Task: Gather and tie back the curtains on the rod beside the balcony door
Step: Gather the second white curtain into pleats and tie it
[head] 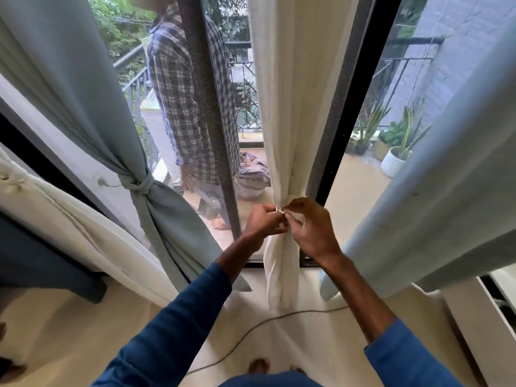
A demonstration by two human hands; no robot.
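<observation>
A cream curtain (290, 107) hangs in the middle, gathered into a narrow bunch at waist height. A thin cream tie (280, 210) wraps the bunch there. My left hand (262, 222) pinches one end of the tie at the bunch's left side. My right hand (312, 227) pinches the other end and partly covers the wrapped tie. To the left a pale blue curtain (92, 101) hangs gathered, held by a knotted band (141, 185). A second pale blue curtain (435, 205) hangs loose on the right.
A person in a checked shirt (190, 107) stands outside on the balcony behind the door's mesh. Potted plants (396, 152) stand on the balcony at right. A thin cable (251, 331) lies across the floor near my feet. Another cream curtain (69, 216) slants at lower left.
</observation>
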